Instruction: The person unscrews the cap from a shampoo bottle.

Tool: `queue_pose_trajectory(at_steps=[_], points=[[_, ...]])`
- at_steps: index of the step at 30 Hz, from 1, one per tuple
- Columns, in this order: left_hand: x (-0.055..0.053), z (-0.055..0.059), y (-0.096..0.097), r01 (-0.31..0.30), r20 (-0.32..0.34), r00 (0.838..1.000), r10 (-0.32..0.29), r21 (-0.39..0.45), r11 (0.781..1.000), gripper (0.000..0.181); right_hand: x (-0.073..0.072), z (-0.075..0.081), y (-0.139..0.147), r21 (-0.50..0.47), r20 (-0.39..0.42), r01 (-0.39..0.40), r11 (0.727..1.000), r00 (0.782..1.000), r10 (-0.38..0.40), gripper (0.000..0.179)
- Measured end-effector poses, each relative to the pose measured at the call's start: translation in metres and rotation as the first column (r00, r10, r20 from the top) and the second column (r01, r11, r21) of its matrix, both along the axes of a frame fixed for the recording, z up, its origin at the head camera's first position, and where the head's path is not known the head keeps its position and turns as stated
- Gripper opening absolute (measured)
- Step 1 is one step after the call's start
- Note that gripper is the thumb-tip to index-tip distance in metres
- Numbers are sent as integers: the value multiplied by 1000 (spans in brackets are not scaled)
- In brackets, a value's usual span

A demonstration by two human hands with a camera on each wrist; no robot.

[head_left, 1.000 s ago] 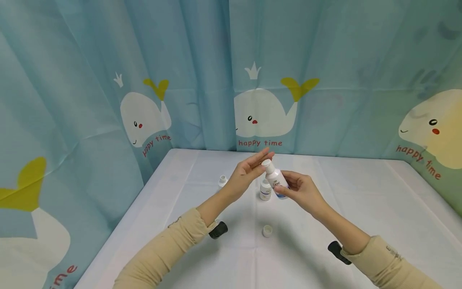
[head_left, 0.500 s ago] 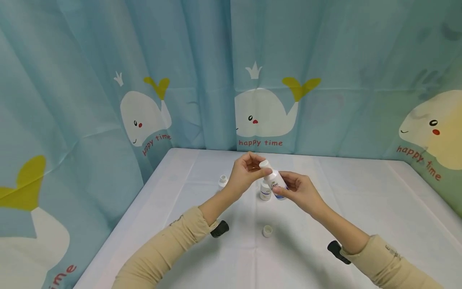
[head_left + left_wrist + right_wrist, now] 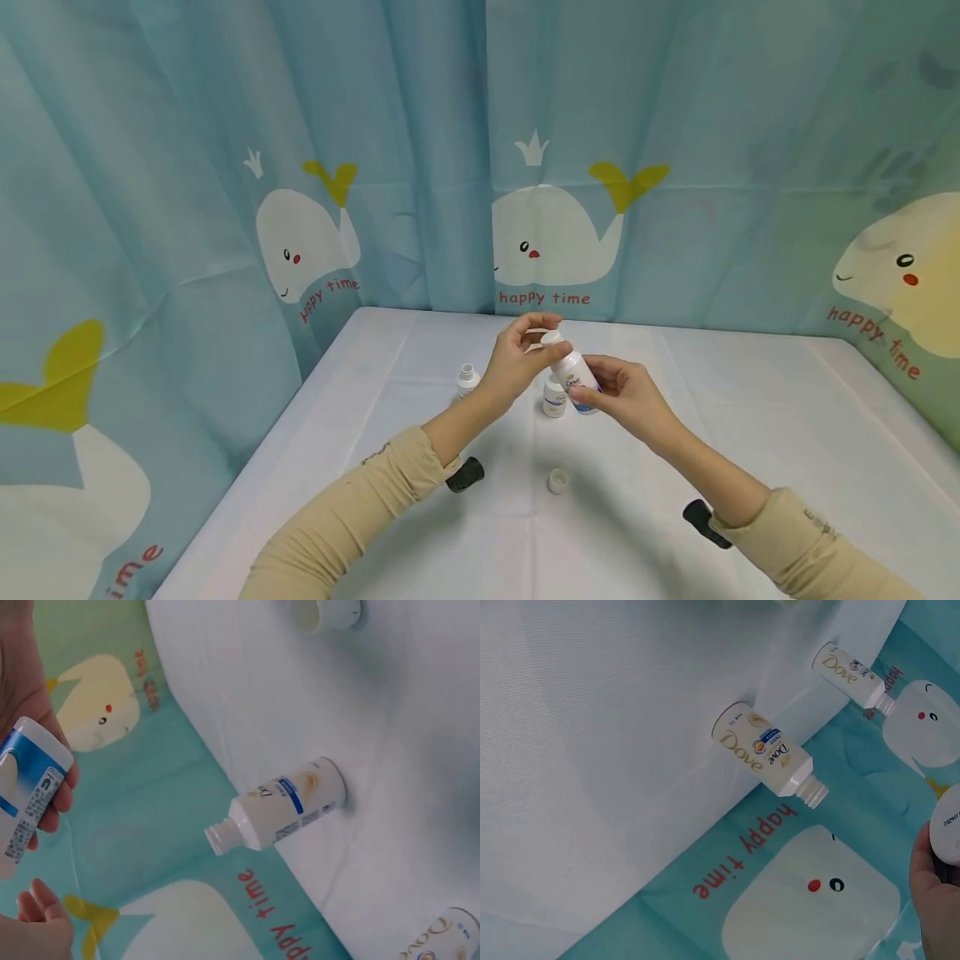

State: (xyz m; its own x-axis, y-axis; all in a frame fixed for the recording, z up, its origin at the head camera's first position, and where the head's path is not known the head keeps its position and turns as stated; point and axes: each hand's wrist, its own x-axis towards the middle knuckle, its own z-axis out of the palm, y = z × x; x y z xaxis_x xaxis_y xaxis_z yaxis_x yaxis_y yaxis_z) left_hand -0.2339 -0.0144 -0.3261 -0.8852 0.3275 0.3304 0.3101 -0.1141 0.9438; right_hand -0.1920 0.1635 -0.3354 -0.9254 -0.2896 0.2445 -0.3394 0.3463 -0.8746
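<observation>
A white Dove bottle point(image 3: 577, 379) is held tilted above the table, its top leaning to the left. My right hand point(image 3: 630, 396) grips its body with fingers behind and thumb across the front. At the bottle's top, my left hand point(image 3: 513, 362) has thumb and fingers on the white cap point(image 3: 552, 337). Behind the held bottle stands a second Dove bottle point(image 3: 554, 402), uncapped, its threaded neck point(image 3: 812, 792) bare in the right wrist view. Another open-necked bottle point(image 3: 467, 379) stands to the left, partly hidden by the left forearm.
On the white-covered table point(image 3: 675, 467) a loose white cap point(image 3: 558, 481) lies nearer the person, with its hollow side up. Blue curtains point(image 3: 420, 167) printed with whales enclose the back and sides. Black wrist mounts point(image 3: 467, 475) hang below both sleeves.
A second ago the left hand's fingers were stretched beside the cap; they have since bent around it. The right hand keeps its grip on the bottle, nearly still.
</observation>
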Motion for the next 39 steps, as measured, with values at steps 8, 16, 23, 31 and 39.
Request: queue_pose_trajectory(at_steps=[8,16,23,31,39], points=[[3,-4,-11,185,-77,979,-188,-42,982,96,4,2,0,-17,5,-4,1000,1000,4,46],[3,-3,-22,310,-133,938,-320,-90,946,50,5,3,1,-11,-3,2,1000,1000,-2,46],[5,0,-20,225,-113,966,-231,-67,972,44,6,4,1,-23,2,-18,1000,1000,18,47],[6,-1,-17,101,-89,991,-100,4,995,37,4,3,0,-29,-1,-24,999,1000,24,45],[5,2,-15,-3,-40,999,3,-5,1000,24,2,3,-4,-36,5,-33,999,999,33,46]])
